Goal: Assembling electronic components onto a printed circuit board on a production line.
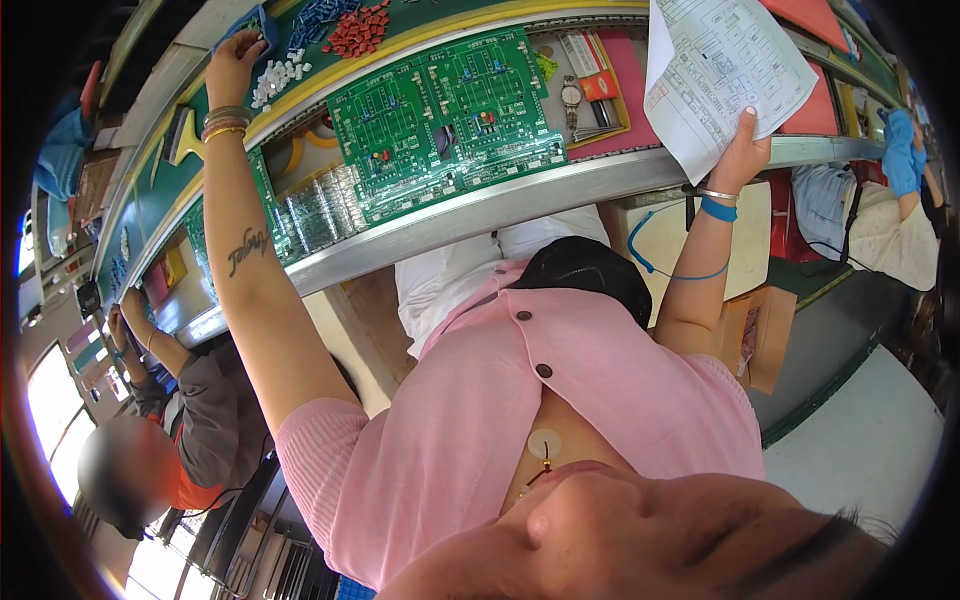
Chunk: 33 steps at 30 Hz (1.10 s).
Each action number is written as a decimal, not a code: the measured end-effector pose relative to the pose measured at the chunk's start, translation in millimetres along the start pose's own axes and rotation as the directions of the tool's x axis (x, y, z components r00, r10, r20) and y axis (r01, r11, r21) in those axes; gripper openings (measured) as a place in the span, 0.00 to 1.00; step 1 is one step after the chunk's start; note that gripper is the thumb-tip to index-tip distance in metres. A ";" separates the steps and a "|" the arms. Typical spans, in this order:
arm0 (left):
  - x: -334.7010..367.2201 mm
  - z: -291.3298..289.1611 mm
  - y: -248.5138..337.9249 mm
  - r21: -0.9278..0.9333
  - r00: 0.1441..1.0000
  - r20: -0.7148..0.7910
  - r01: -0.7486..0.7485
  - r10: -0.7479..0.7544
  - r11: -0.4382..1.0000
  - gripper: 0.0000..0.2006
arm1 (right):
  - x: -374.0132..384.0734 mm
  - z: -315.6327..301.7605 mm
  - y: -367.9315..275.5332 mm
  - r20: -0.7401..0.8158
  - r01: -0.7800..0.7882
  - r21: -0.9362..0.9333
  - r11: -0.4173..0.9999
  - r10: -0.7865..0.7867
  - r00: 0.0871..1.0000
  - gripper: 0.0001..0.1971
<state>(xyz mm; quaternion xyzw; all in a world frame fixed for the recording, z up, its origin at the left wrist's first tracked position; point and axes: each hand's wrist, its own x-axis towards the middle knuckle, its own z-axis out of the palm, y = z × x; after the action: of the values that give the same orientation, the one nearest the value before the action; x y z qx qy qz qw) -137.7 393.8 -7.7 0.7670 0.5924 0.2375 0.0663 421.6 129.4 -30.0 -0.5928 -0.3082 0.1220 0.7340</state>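
Observation:
My left hand (235, 62) reaches to the far left, its fingers bent together over a small blue bin (262, 28); what they pinch, if anything, is too small to make out. My right hand (743, 155) grips the lower edge of a white paper sheet (722, 70) printed with a diagram, thumb on top. Between my arms lie two joined green circuit boards (440, 120), fitted with a few small red and blue parts. White connectors (278, 80), red connectors (358, 32) and blue connectors (318, 22) sit in loose piles near my left hand.
A metal rail (450, 205) runs along the bench's near edge. Right of the boards, a tray (622, 112) holds a wristwatch (571, 100) and small boxes. A yellow-handled brush (186, 138) lies left of my forearm. Co-workers sit at the left (215, 410) and right (885, 225).

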 end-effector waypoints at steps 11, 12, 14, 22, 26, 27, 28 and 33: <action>-8.2 4.4 11.6 -0.021 0.988 -0.151 0.041 -0.044 0.999 0.10 | 0.0 0.3 1.5 -0.010 0.005 -0.024 1.000 -0.006 1.000 0.15; -10.1 2.2 14.5 -0.022 0.988 -0.150 0.041 -0.044 0.999 0.10 | -0.6 0.3 1.5 -0.010 0.006 -0.024 1.000 -0.006 1.000 0.15; -13.0 -8.3 29.0 0.063 0.923 -0.383 0.065 -0.036 0.996 0.11 | -1.0 -0.2 1.2 -0.015 0.013 -0.025 1.000 -0.013 1.000 0.15; -110.0 -31.4 126.0 -0.731 0.864 0.498 0.373 -0.073 -0.571 0.10 | 0.4 1.3 2.9 0.004 0.012 0.014 1.000 -0.012 1.000 0.15; -166.9 -10.6 181.7 -0.597 0.753 0.656 0.561 0.054 -0.573 0.08 | 1.6 -1.5 2.6 0.022 0.033 -0.034 0.999 -0.033 0.999 0.16; -177.9 -5.5 188.0 -0.558 0.734 0.672 0.592 0.102 -0.582 0.07 | 1.3 0.3 3.0 0.029 0.028 -0.033 0.999 -0.027 0.999 0.16; -185.9 0.5 193.3 -0.565 0.732 0.671 0.607 0.116 -0.559 0.07 | 1.6 1.2 2.7 0.021 0.022 0.006 1.000 -0.022 1.000 0.15; -212.6 8.6 224.1 -0.696 0.753 0.657 0.625 0.036 -0.354 0.09 | 0.9 0.8 3.3 0.014 0.046 0.042 0.998 -0.046 0.999 0.14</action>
<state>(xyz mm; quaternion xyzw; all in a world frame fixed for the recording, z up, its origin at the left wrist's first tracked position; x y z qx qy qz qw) 23.3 130.5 9.9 0.2380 0.3283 0.4013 0.8213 422.4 131.4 -32.7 -0.5690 -0.3246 0.1161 0.7466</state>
